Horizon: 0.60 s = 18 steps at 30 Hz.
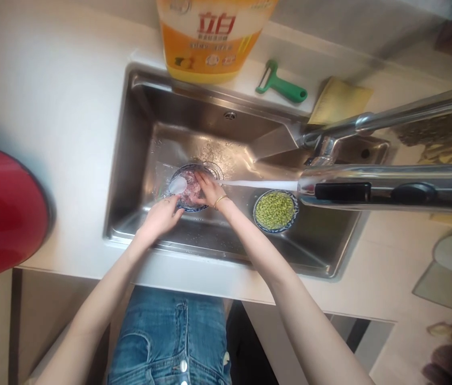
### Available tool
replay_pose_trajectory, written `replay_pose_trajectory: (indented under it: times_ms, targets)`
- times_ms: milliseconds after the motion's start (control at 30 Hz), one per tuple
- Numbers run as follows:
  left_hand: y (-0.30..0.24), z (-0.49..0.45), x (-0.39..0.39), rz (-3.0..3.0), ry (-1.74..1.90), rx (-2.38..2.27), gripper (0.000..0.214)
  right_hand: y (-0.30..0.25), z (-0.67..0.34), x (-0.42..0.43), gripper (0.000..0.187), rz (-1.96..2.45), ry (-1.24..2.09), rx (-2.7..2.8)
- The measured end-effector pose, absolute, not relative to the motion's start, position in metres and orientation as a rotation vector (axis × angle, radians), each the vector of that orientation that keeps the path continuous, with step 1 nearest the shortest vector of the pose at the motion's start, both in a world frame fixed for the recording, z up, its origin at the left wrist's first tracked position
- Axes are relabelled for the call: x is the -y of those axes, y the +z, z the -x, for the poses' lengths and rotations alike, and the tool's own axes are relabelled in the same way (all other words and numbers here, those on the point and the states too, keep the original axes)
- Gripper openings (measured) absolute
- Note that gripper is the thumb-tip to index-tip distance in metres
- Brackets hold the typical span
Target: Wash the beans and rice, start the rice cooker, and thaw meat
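A blue-patterned bowl [194,208] with pinkish raw meat [192,188] in it stands in the steel sink [245,133]. At its near left rim, my left hand [163,215] has its fingers closed on the edge, thumb apart. My right hand [209,190] reaches over the opposite side, fingers spread and touching the meat. A pale round patch [177,185] shows inside the bowl; I cannot make out what it is. Water runs from the faucet [330,190] leftward to the bowl. A second patterned bowl, filled with green beans [275,209], sits in the sink to the right.
Behind the sink stand a yellow-orange detergent bottle [213,48], a green peeler [284,85] and a yellow cloth [338,101]. A red rounded appliance [5,214] is on the left counter. The long faucet reaches over the sink's right side.
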<state>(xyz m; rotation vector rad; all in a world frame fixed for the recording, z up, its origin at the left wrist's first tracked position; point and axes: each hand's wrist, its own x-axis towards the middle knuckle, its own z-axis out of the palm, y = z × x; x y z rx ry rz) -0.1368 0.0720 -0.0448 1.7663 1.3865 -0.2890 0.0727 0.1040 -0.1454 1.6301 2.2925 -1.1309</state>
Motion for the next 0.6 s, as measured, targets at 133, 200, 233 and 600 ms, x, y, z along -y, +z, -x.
replay_pose_trajectory:
  times_ms: [133, 200, 233, 600]
  targets:
    - [-0.045, 0.136, -0.07, -1.79, -0.293, -1.392, 0.046, -0.145, -0.059, -0.104, 0.121, -1.69, -0.968, -2.212]
    - [-0.044, 0.137, -0.07, -1.794, -0.309, -1.382, 0.047, -0.145, -0.053, -0.102, 0.12, -1.774, -0.951, -2.145]
    - [-0.044, 0.138, -0.07, -1.79, -0.313, -1.379, 0.048, -0.145, -0.052, -0.102, 0.12, -1.806, -0.962, -2.11]
    - [-0.05, 0.141, -0.066, -1.789, -0.356, -1.383, 0.05, -0.151, -0.039, -0.087, 0.129, -1.823, -0.872, -2.213]
